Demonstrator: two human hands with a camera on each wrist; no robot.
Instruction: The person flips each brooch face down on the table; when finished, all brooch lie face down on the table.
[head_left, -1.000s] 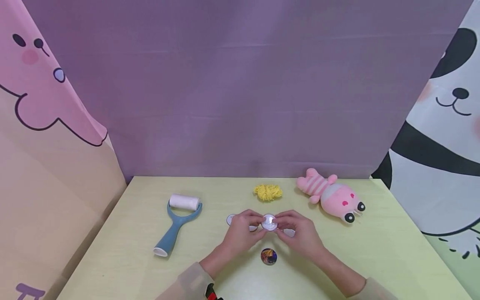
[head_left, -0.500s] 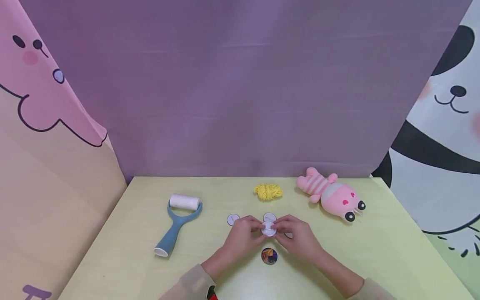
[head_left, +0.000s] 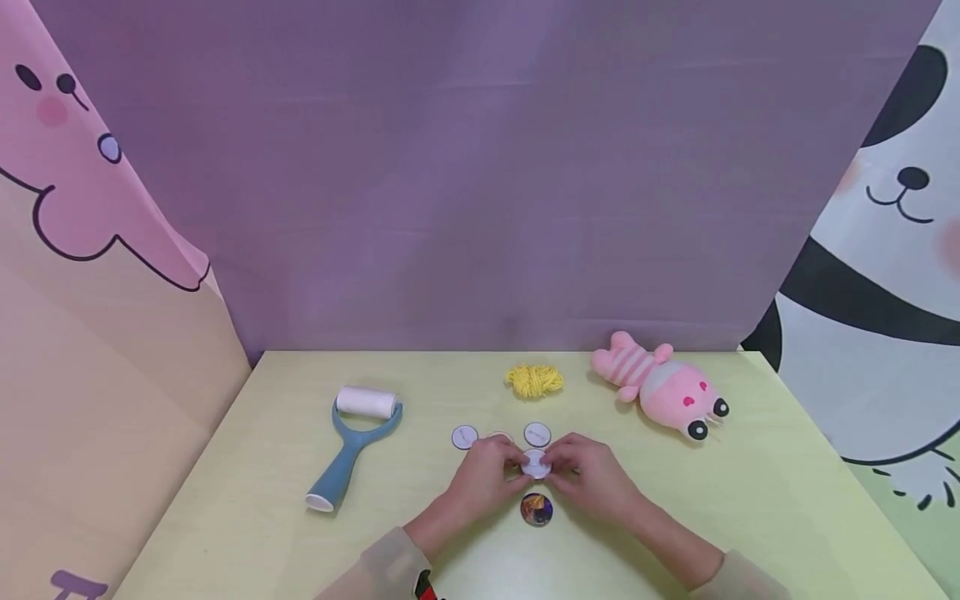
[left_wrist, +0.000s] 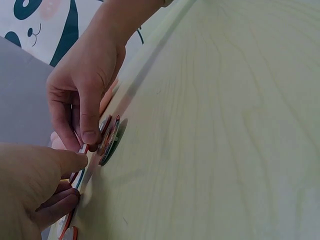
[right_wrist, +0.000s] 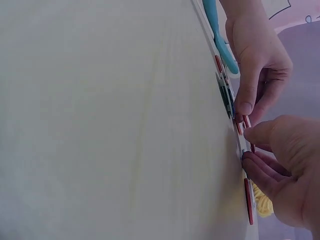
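Observation:
Between both hands, close over the table, is a round pin badge with its white back facing up. My left hand pinches its left edge with thumb and fingers. On the opposite edge, my right hand has the same pinch. Just in front of the hands lies a badge with a dark, colourful picture. Behind them are a white-backed badge and another white-backed badge farther left, both showing a pin. A further disc is mostly hidden behind the left hand.
A blue-handled lint roller lies on the left of the pale table. At the back sit a yellow yarn bundle and, to its right, a pink striped plush toy. A purple cloth stands behind the table.
Both hands have moved slightly toward the person with the pinched badge and lowered it. The white-backed badge behind it, covered before, now shows fully.

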